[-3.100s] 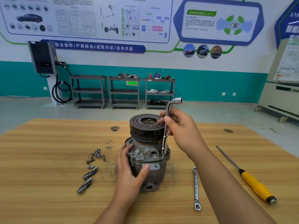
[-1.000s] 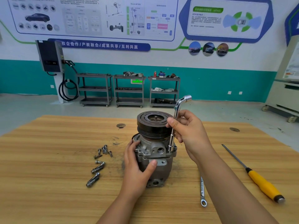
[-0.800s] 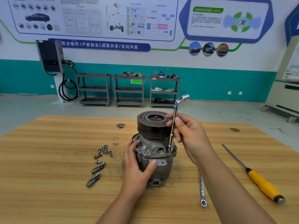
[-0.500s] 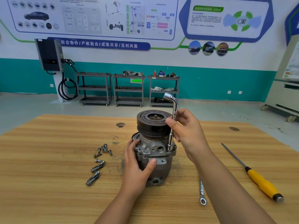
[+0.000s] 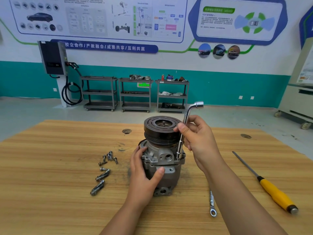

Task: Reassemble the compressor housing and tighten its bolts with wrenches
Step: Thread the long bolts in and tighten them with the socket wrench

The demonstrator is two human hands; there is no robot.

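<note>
Head view. Compressor housing (image 5: 162, 158) stands upright on the wooden surface (image 5: 50, 167), with a black grooved pulley (image 5: 160, 133) on top and the grey cast body below.

Left hand (image 5: 144, 178) grips the housing from the near-left side. Its fingers reach round the left flank and its thumb presses across the front face, just under the flange.

Right hand (image 5: 198, 138) pinches the upright shaft of an L-shaped socket wrench (image 5: 180, 146) between thumb and fingers, with the thumb tip touching or just beside the pulley rim. Below this hand, the wrench's lower socket end is seated on the flange at the housing's right front corner. The bolt head beneath it is hidden. Above the hand, the short bent arm of the wrench points to the right.

Left of the left hand, loose bolts (image 5: 105, 167) lie scattered on the surface, apart from the housing. The small ones are bunched farther out and two longer ones lie nearer the person.

Right of the right forearm, a ring spanner (image 5: 212, 206) lies flat with its ring end toward the person and its upper end hidden by the arm. Farther right, well apart, lies a screwdriver (image 5: 274, 195) with a yellow handle, its blade pointing away and to the left.

Beyond both hands, three grey shelf carts (image 5: 135, 94) stand against a teal wall. A wall charger (image 5: 52, 58) with a coiled cable is to their left.
</note>
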